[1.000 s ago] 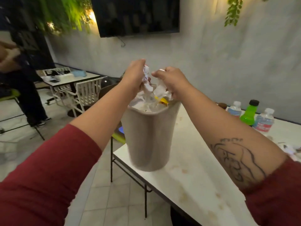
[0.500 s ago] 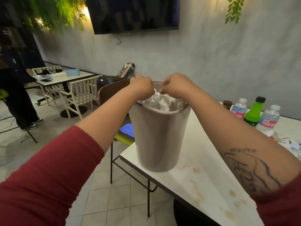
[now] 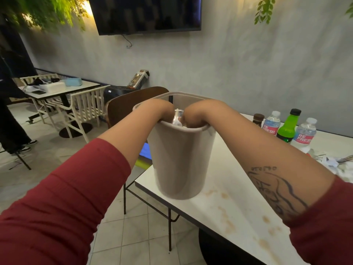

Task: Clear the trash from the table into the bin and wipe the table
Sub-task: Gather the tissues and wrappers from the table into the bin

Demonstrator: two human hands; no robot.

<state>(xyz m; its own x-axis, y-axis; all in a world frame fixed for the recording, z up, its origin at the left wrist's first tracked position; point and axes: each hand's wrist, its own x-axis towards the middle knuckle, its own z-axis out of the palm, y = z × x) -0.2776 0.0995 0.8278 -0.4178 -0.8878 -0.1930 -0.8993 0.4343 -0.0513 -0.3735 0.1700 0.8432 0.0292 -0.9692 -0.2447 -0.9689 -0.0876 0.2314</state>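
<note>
The bin point(image 3: 179, 161), a plain beige tub, was stood upright near the corner of the white tabletop point(image 3: 238, 197), close to its left edge. Crumpled trash point(image 3: 177, 118), pale and partly clear, was seen inside it, just above the near rim. The left hand point(image 3: 162, 109) and the right hand point(image 3: 193, 116) were both plunged into the bin from above, one on either side of that trash, with the wrists bent over the near rim. The fingers were hidden below the rim, so whether they were spread, pressed together or pinching anything could not be told. Both sleeves were red and pushed up the forearms, and a dark tattoo was shown on the right forearm. Brown stains point(image 3: 227, 222) were scattered over the tabletop in front of the bin. Further right, a brown-capped bottle point(image 3: 258, 118), two water bottles point(image 3: 271, 124) and a green bottle point(image 3: 287, 127) were grouped upright near the wall, and more paper scraps point(image 3: 342, 165) were left lying just beside them at the right edge. A dark wooden chair point(image 3: 129, 104) was placed behind the bin, and a television point(image 3: 149, 14) was mounted on the grey wall above.
</note>
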